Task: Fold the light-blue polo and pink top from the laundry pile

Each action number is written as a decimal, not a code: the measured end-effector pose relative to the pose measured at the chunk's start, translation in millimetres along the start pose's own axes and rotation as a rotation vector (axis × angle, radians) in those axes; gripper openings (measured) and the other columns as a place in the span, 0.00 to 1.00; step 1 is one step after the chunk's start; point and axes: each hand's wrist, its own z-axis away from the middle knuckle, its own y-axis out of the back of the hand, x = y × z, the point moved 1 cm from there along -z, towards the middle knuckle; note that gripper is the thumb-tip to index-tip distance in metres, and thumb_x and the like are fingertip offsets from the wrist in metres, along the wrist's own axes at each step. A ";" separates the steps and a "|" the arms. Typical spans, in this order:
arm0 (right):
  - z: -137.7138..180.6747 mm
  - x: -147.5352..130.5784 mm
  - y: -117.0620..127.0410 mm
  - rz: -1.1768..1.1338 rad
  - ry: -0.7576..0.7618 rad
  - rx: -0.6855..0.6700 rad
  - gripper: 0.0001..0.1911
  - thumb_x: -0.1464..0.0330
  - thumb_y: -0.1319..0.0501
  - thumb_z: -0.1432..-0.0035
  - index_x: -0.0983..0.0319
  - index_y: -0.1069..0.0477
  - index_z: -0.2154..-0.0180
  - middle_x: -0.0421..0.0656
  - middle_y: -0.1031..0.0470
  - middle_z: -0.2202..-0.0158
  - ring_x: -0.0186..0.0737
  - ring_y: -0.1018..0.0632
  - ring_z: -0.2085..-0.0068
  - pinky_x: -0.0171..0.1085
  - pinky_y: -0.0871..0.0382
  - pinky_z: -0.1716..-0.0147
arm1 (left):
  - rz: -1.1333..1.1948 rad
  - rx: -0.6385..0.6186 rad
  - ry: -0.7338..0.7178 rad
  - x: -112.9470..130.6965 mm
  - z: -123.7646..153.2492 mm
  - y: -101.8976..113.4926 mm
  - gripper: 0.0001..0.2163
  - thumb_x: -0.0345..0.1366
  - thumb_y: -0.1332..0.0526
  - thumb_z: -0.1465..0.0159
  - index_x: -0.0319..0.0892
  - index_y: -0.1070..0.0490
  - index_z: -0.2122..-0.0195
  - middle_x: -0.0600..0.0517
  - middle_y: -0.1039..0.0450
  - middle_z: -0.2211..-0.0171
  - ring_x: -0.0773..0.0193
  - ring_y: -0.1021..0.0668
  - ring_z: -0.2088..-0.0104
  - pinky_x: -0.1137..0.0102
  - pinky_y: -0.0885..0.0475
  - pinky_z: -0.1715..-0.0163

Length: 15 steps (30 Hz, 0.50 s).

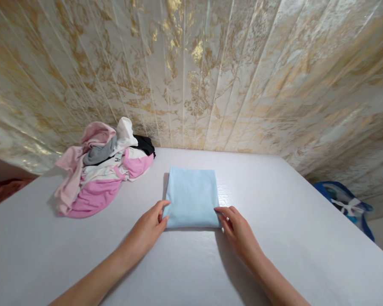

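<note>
The left hand [151, 221] and the right hand [238, 225] hold the blue cloth [193, 197] by its two side edges, close to the near corners, with the thumb and fingers of each hand quite near together. How strongly they press, I cannot tell. The blue cloth lies folded flat, almost square, on the white table [191, 263].

To my judgement it is light and soft, not fragile and not very slippery; it should bend easily, and its layers could slide open if only the top one is taken. So it seems better to hold all layers together at both sides, as low as possible.

To the left of the blue cloth and somewhat farther is a loose pile of clothes [104, 170], well apart from it, so it does not block the hands. Behind the blue cloth hangs a shiny covering [191, 85]. Far to its right, beyond the table edge, is a blue bag [346, 208].
</note>
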 end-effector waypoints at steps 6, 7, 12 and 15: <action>-41.4 5.8 29.5 0.012 -0.044 0.059 0.17 0.61 0.47 0.39 0.58 0.28 0.52 0.45 0.25 0.61 0.38 0.26 0.71 0.39 0.32 0.66 | 0.005 0.201 0.061 -4.7 -57.5 26.8 0.16 0.45 0.42 0.43 0.39 0.34 0.58 0.47 0.27 0.63 0.60 0.23 0.66 0.68 0.30 0.64; -53.6 6.4 30.9 0.037 -0.056 0.065 0.16 0.62 0.46 0.40 0.59 0.28 0.54 0.45 0.24 0.61 0.38 0.25 0.70 0.38 0.33 0.65 | 0.007 0.207 0.081 -3.2 -70.0 28.3 0.15 0.44 0.41 0.43 0.39 0.33 0.61 0.47 0.26 0.63 0.59 0.23 0.65 0.67 0.30 0.64; -101.4 15.3 11.1 0.070 -0.192 0.067 0.10 0.66 0.44 0.43 0.62 0.26 0.63 0.45 0.23 0.67 0.39 0.25 0.68 0.36 0.35 0.65 | 0.068 0.228 0.187 2.1 -107.5 13.1 0.11 0.42 0.39 0.44 0.40 0.33 0.67 0.47 0.23 0.67 0.58 0.21 0.66 0.68 0.30 0.64; -107.5 19.9 -6.2 0.025 -0.190 0.091 0.09 0.65 0.43 0.43 0.61 0.27 0.67 0.43 0.23 0.69 0.39 0.25 0.67 0.34 0.36 0.67 | 0.045 0.248 0.130 0.3 -109.6 1.3 0.08 0.41 0.40 0.43 0.42 0.32 0.68 0.48 0.23 0.68 0.59 0.22 0.66 0.70 0.31 0.65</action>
